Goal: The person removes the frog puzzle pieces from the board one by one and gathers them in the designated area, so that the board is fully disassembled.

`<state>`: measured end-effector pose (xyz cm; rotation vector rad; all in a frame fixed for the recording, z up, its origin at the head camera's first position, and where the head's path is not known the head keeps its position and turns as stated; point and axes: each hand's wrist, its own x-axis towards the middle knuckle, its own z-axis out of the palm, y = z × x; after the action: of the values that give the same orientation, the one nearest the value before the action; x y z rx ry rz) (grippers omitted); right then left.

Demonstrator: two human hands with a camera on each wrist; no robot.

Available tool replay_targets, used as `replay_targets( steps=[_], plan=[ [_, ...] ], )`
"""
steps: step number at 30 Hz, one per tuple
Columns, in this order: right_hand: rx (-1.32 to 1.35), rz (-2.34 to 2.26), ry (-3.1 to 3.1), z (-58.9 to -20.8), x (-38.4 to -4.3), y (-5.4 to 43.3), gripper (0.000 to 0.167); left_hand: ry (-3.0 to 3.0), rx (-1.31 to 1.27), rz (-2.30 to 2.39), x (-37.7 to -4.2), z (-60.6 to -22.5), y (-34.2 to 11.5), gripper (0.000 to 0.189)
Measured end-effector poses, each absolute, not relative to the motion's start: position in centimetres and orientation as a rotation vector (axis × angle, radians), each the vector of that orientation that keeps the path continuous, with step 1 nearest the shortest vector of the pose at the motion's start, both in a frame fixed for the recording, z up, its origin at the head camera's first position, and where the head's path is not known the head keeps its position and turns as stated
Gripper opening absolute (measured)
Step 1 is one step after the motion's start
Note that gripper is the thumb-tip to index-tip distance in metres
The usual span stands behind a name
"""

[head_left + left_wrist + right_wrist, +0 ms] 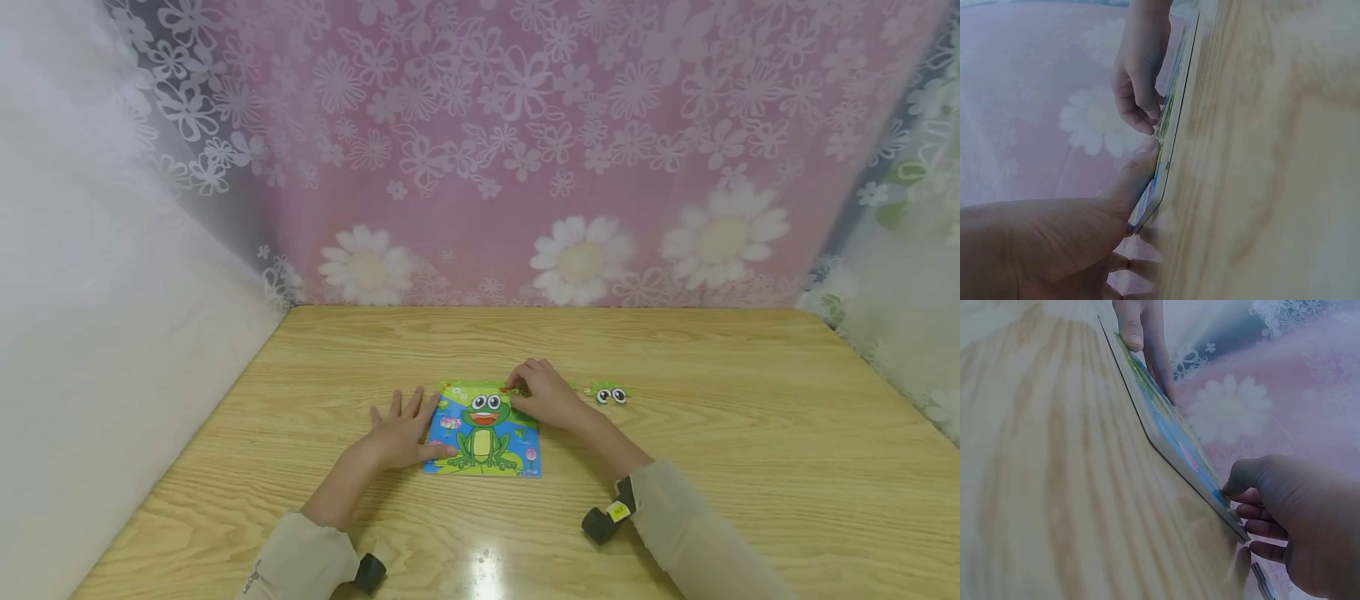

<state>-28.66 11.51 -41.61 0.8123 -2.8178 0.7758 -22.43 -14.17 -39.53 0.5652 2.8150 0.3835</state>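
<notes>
A square frog puzzle (483, 437), with a green frog on blue and lime, lies flat on the table between the hands. My left hand (403, 435) rests at its left side with fingers spread; the thumb lies over the picture and the other fingers reach past the edge. At the upper right corner, my right hand (546, 395) has its thumb and curled fingers pinched at the puzzle. In the right wrist view the right thumb (1244, 477) sits on the top face, the other fingers beside the edge. The fingertips hide that corner.
Right of the right hand lies a loose green piece with two big eyes (611, 395). A sliver of another green piece shows just behind that hand. The wood-grain table (712, 467) ends at a pink flowered curtain (465, 167), with pale cloth on both sides.
</notes>
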Motion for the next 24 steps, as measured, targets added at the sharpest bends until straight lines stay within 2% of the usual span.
replay_targets(
  steps=[8, 17, 24],
  plan=[
    [0.835, 0.814, -2.842, -41.4, -28.8, 11.8, 0.016, 2.808, 0.568, 0.407, -22.1, -39.2, -14.1, 0.091],
    [1.107, 0.874, -2.905, -40.8, -29.3, 13.4, 0.032, 2.806, 0.555, 0.4, -22.1, -39.2, -14.0, 0.091],
    [1.068, 0.937, -2.957, -40.5, -29.2, 13.5, 0.037, 2.809, 0.554, 0.376, -22.2, -39.0, -14.0, 0.09]
  ],
)
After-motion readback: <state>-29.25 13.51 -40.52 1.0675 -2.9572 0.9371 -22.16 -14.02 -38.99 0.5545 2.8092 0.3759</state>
